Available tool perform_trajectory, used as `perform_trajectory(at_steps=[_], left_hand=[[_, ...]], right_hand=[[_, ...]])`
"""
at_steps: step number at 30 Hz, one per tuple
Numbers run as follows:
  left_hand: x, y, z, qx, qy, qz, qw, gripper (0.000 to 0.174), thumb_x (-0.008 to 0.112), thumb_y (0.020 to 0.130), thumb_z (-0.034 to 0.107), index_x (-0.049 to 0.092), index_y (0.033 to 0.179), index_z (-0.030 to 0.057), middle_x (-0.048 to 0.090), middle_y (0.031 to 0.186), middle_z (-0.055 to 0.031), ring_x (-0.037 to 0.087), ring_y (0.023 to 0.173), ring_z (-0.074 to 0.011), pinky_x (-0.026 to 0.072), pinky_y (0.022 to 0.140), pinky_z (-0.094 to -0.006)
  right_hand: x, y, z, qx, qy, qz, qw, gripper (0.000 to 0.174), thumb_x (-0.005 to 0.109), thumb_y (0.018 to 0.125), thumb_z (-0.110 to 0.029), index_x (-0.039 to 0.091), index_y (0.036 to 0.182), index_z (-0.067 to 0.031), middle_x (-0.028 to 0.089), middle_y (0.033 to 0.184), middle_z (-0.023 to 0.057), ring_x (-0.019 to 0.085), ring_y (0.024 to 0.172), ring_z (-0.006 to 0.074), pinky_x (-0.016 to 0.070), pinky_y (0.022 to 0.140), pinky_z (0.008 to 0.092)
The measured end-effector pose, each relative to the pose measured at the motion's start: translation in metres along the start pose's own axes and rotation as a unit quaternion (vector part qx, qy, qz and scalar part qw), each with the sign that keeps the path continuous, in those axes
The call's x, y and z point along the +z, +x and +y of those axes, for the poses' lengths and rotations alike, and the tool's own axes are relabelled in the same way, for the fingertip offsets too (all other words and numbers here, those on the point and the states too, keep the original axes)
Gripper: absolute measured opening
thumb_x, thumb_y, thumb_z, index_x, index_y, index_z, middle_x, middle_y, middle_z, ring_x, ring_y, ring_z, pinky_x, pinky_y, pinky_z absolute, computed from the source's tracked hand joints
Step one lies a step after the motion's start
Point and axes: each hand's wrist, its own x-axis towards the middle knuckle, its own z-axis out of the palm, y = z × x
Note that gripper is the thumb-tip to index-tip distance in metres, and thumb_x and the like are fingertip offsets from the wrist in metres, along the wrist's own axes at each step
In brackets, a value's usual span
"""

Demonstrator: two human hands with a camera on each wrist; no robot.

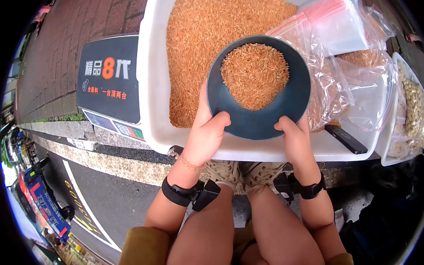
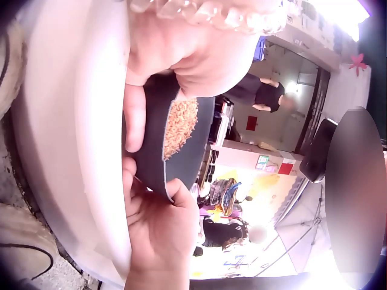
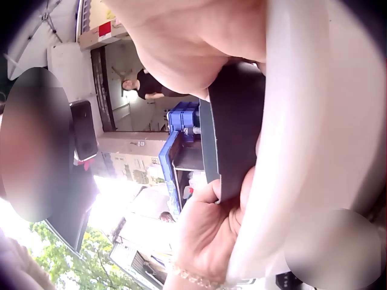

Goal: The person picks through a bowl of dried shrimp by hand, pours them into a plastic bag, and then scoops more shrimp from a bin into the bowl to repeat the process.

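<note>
Both hands hold a dark blue-grey bowl (image 1: 249, 123) over the front part of a white tub (image 1: 279, 153). A mound of reddish-brown grain (image 1: 255, 76) lies in the bowl. My left hand (image 1: 206, 132) grips its left side, thumb over the rim and fingers beneath, mostly hidden. On the opposite side my right hand (image 1: 295, 136) grips it the same way. In the left wrist view the bowl (image 2: 158, 127) is seen from the side with grain near its rim. More loose grain (image 1: 216, 18) fills the tub's left part behind the bowl.
Clear plastic bags (image 1: 340, 27) with red zip strips lie at the tub's right side. Near its front right corner is a black flat object (image 1: 345, 139). A dark scale (image 1: 108, 80) stands left of the tub. To the right, a white tray (image 1: 390, 160) holds bagged pale pieces (image 1: 413, 107).
</note>
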Motion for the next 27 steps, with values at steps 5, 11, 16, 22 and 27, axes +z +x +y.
perform_trajectory(at_steps=[5,11,16,22,27], left_hand=[[0.000,0.002,0.006,-0.047,-0.041,-0.012,0.998,0.067,0.038,0.069,-0.009,0.024,0.133,0.0075,0.043,0.110,-0.0032,0.042,0.093,-0.0100,0.0364,0.079,-0.0216],[-0.003,0.000,0.004,-0.012,0.002,-0.048,0.999,0.073,0.037,0.069,-0.009,0.015,0.136,0.0076,0.038,0.117,-0.0048,0.040,0.100,-0.0108,0.0362,0.083,-0.0229],[-0.002,0.000,0.002,-0.024,-0.033,-0.053,0.998,0.074,0.037,0.069,-0.010,0.014,0.137,0.0078,0.038,0.118,-0.0046,0.040,0.100,-0.0108,0.0365,0.083,-0.0231],[-0.002,-0.002,0.003,-0.031,-0.016,-0.033,0.999,0.074,0.037,0.069,-0.010,0.013,0.137,0.0083,0.037,0.120,-0.0045,0.040,0.099,-0.0106,0.0366,0.081,-0.0221],[-0.003,-0.001,0.004,-0.023,-0.017,-0.042,0.999,0.074,0.037,0.069,-0.010,0.013,0.137,0.0082,0.036,0.123,-0.0048,0.039,0.103,-0.0109,0.0355,0.084,-0.0224]], right_hand=[[0.002,0.000,-0.005,0.024,0.010,-0.004,1.000,0.068,0.040,0.071,0.007,0.019,0.134,-0.0082,0.044,0.102,0.0026,0.043,0.080,0.0077,0.0390,0.067,0.0213],[0.002,-0.002,-0.001,0.025,-0.011,-0.007,1.000,0.064,0.042,0.073,0.006,0.022,0.132,-0.0069,0.045,0.099,0.0020,0.044,0.078,0.0079,0.0399,0.066,0.0229],[0.001,0.000,-0.005,0.055,-0.006,0.013,0.998,0.057,0.043,0.073,0.005,0.029,0.127,-0.0053,0.046,0.095,0.0019,0.044,0.076,0.0084,0.0398,0.066,0.0231],[-0.003,0.001,0.008,0.015,0.045,-0.004,0.999,0.051,0.043,0.073,0.006,0.035,0.122,-0.0039,0.047,0.090,0.0017,0.044,0.076,0.0083,0.0392,0.066,0.0231],[-0.004,0.002,0.008,0.009,0.048,-0.007,0.999,0.046,0.043,0.073,0.006,0.037,0.118,-0.0030,0.048,0.088,0.0014,0.044,0.074,0.0081,0.0389,0.066,0.0229]])
